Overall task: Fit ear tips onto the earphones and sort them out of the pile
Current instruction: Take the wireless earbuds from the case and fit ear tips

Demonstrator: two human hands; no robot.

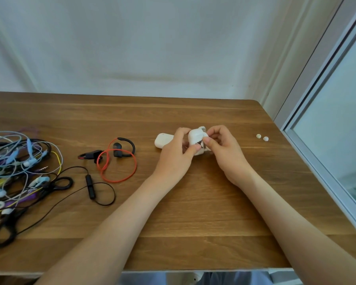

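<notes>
Both hands meet over the middle of the wooden bench (193, 212). The left hand (176, 153) grips a white case (195, 138), thumb across its front. The right hand (224, 153) has curled fingers pinching the same case from the right. The lid looks raised at the far side, but the fingers hide whatever is inside. A dark mark on its front is too small to read.

A second white case (162, 140) lies just behind the left hand, half hidden. Two white ear tips (262, 137) sit far right, well apart from the hands. At the left, a tangled pile of wired earphones (19, 167) is cut off by the frame edge. Red-and-black earphones (117, 159) and black earphones (90, 186) lie beside it.
</notes>
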